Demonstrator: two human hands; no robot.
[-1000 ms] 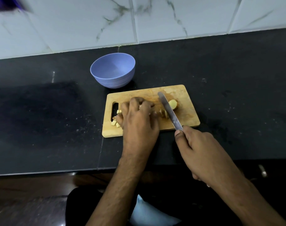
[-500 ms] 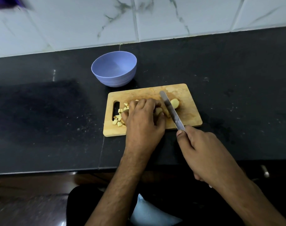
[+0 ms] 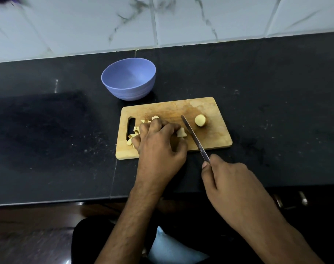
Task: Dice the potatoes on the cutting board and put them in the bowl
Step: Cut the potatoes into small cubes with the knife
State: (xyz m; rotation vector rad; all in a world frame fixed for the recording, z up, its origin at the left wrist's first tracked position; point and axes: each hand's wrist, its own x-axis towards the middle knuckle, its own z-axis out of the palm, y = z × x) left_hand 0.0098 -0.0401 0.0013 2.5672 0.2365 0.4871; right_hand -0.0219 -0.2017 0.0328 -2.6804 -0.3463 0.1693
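Note:
A wooden cutting board lies on the black counter. My left hand sits over the board's left half, fingers curled over a heap of diced potato pieces; a cut chunk shows at its fingertips. An uncut potato end lies alone on the board's right part. My right hand grips the handle of a knife, whose blade slants across the board between the chunk and the potato end. The purple bowl stands behind the board's left corner, with nothing visible inside.
The black counter stretches to both sides and ends at a marble-tiled wall behind. The counter's front edge runs just below my wrists. A metal cabinet handle shows under the edge at the right.
My left hand has dragged cut pieces leftward towards the heap near the board's handle slot. The knife has drawn away from the potato end, which now lies apart on the right.

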